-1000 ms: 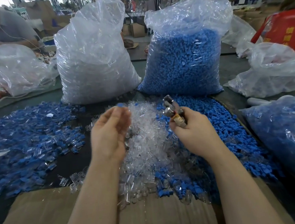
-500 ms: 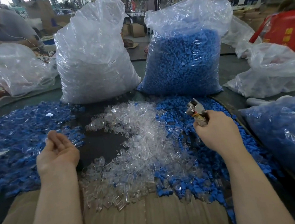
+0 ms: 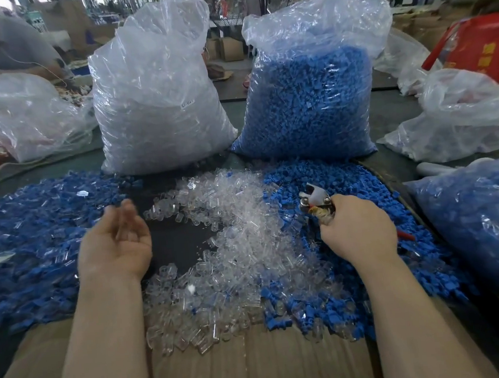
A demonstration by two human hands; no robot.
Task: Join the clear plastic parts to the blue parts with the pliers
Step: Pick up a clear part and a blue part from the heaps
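A heap of clear plastic parts (image 3: pixel 241 249) lies in the middle of the table. Loose blue parts (image 3: pixel 341 180) are piled to its right, and a spread of joined blue-and-clear pieces (image 3: pixel 35 237) covers the left. My right hand (image 3: pixel 357 227) grips the pliers (image 3: pixel 315 201) by the handles, with the metal jaws pointing up and left over the blue pile. My left hand (image 3: pixel 117 245) hovers palm up between the joined pieces and the clear heap; its fingers are blurred, loosely bent, and hold nothing I can see.
A tall bag of clear parts (image 3: pixel 156 100) and a tall bag of blue parts (image 3: pixel 309 93) stand behind the heaps. Another bag of blue pieces (image 3: pixel 486 222) lies at the right. Crumpled bags (image 3: pixel 19 118) sit at both sides. Brown cardboard (image 3: pixel 258 369) covers the near edge.
My left hand swung left away from the pliers to the joined pile, then came back toward the clear heap. My right hand dropped and shifted right with the pliers.
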